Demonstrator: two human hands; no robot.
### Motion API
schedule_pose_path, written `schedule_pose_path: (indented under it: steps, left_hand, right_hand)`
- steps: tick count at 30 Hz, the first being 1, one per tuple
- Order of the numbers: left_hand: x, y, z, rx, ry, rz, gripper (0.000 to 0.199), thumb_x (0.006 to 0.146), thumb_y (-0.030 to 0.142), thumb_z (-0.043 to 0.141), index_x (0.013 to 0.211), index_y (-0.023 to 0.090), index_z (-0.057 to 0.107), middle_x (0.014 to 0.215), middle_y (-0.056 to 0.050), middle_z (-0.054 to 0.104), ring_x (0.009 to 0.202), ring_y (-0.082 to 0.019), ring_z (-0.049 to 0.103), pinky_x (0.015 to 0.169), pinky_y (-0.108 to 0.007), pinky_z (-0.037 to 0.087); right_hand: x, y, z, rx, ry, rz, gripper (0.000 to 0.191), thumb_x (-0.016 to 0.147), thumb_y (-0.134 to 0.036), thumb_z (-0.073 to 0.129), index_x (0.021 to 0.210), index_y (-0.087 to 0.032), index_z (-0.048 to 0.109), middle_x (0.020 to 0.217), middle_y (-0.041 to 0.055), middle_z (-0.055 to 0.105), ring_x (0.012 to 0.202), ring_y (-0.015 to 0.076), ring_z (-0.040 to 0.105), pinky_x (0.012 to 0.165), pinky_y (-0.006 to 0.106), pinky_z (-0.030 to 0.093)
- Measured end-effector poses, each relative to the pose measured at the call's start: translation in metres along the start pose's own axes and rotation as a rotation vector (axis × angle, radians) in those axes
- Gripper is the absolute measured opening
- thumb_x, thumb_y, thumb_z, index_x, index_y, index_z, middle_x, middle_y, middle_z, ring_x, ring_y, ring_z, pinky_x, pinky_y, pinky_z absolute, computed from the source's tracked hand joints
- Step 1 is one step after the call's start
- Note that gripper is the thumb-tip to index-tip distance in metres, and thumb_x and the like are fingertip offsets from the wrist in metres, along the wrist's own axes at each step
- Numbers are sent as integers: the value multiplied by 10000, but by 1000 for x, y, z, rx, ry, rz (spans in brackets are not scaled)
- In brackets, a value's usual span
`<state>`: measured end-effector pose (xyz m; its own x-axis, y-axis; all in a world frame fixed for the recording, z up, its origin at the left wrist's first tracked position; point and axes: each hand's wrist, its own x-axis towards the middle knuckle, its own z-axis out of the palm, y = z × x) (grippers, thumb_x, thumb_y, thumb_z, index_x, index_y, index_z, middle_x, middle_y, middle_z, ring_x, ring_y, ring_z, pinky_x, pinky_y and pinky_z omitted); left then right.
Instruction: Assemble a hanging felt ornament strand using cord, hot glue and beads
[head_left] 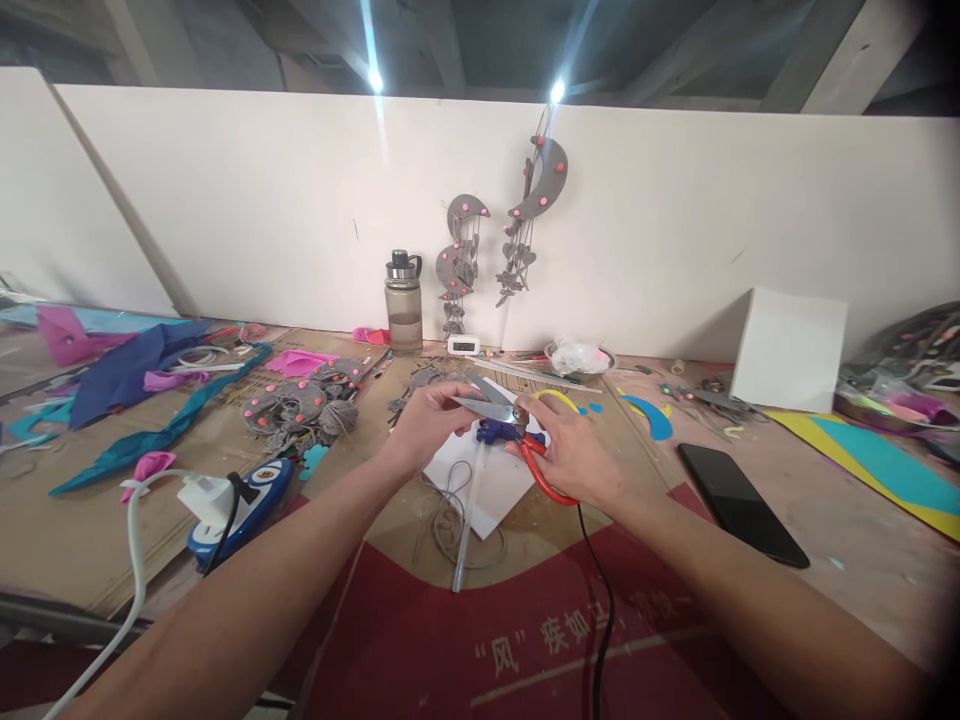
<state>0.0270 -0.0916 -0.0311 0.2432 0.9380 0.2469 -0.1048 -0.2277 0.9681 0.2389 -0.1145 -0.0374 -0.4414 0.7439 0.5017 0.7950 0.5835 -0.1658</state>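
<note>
My right hand (576, 448) grips a pair of scissors (541, 478) by the red handles, with the blades parted and pointing left. At the blade tips, my left hand (426, 428) has its fingertips pinched together; what lies between them is too small to make out. Below the scissors rests a blue glue gun (491, 432), partly covered by my right hand. A clear glue stick (466, 540) sticks out of it toward me, and a black cable (606, 600) runs toward the front edge. Under these lie a white sheet (499, 505) and loose grey cord (442, 528).
Grey crescent hangings (551, 180) with pink dots are against the white board. A bottle (405, 315) and small digital clock (463, 345) stand behind. At right lies a phone (739, 505); at left, a blue power strip (274, 490), felt scraps (135, 370) and yarn pieces (300, 405).
</note>
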Motion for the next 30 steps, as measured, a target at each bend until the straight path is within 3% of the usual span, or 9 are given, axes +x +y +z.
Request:
schedule_pose_path:
  steps: [13, 20, 22, 27, 30]
  left_hand:
    - [-1, 2, -1, 86, -24, 26, 107, 653, 239, 699, 716, 153, 690, 573, 32, 544, 545, -75, 407, 543, -226, 321]
    - [1, -3, -3, 140, -19, 2, 179, 661, 251, 696, 804, 146, 719, 655, 2, 595, 578, -88, 432, 544, -228, 337]
    - [0, -2, -3, 148, -14, -2, 173, 659, 257, 703, 787, 141, 712, 647, 3, 583, 577, -88, 426, 543, -229, 327]
    - [-2, 2, -2, 174, -34, -10, 230, 713, 374, 696, 709, 146, 661, 570, 29, 494, 548, -80, 388, 538, -237, 276]
    - [-2, 3, -4, 223, -52, 51, 266, 778, 402, 636, 676, 156, 630, 539, 34, 459, 562, -89, 404, 567, -244, 295]
  right_hand:
    - [-1, 0, -2, -24, -11, 15, 524, 837, -541, 556, 1234, -199, 547, 1007, 86, 649, 813, 212, 593, 706, 286, 429]
    - [-3, 2, 0, -39, -10, 13, 516, 819, -535, 585, 1214, -205, 568, 1061, 85, 661, 787, 199, 607, 690, 273, 419]
    - [-3, 3, 1, -21, -12, 28, 501, 814, -525, 596, 1200, -207, 577, 1025, 81, 675, 741, 188, 603, 664, 270, 413]
    - [-1, 6, -1, 100, -4, 139, 435, 834, -505, 579, 1143, -199, 601, 726, 28, 665, 595, 160, 560, 581, 255, 393]
    - [2, 7, -1, 133, 11, 145, 418, 849, -474, 565, 1158, -192, 582, 794, 44, 672, 646, 170, 577, 606, 263, 412]
